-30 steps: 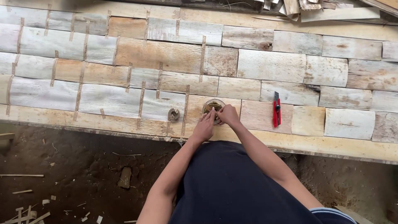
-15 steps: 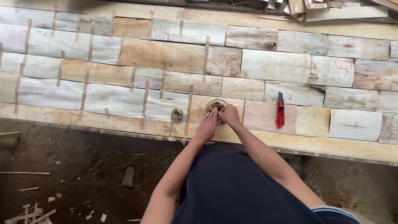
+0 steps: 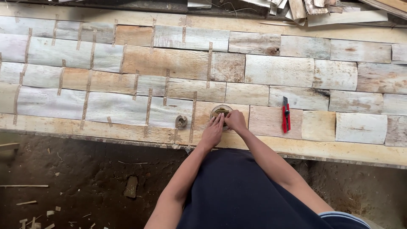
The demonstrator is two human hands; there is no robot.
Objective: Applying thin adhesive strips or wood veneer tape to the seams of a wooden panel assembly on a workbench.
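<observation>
Your two hands meet at the middle of the frame, on the near part of the bench (image 3: 127, 132). The left hand (image 3: 212, 132) lies flat, fingers stretched out and pressed onto the near-left edge of a small round dish (image 3: 221, 112); the grip is wide and holds nothing. The right hand (image 3: 235, 120) touches the dish's near-right edge with curled fingers; you cannot tell whether that grip pinches anything, since the fingertips are hidden under the knuckles.

The dish is half covered by both hands. Something dark and greenish sits inside it, but what it is cannot be made out.

Just left of the left hand, a small tape roll (image 3: 181, 122) lies on the veneer sheets (image 3: 169, 61), apart from the fingers. A red knife (image 3: 286, 114) lies to the right of the right hand, well apart from it. Wood scraps (image 3: 296, 7) at the upper right are cut off by the frame edge.
</observation>
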